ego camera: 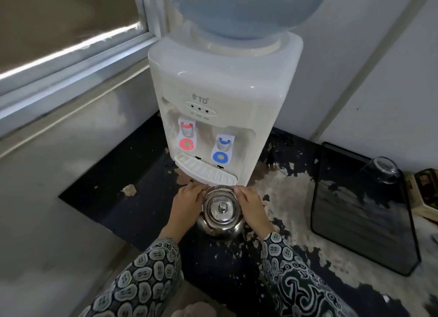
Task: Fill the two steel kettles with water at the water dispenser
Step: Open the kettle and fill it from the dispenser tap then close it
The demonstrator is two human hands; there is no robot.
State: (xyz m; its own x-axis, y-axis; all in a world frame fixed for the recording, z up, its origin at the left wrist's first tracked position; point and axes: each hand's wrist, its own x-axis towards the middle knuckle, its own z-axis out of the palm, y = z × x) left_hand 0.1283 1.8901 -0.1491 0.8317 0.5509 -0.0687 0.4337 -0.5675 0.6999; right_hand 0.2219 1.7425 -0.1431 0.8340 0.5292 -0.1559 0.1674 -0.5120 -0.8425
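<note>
Centre frame: left hand [187, 204] and right hand [251, 204] clasp kettle [220, 218] sides, fingers curled round it; lid [222, 209] on; dispenser [220, 108] just above.

Only readable text: "TD" with a small logo mark to its left, printed on the dispenser [222, 79] front above the three indicator lights. Tiny captions under those lights are too blurred to read. No other legible labels anywhere.
</note>
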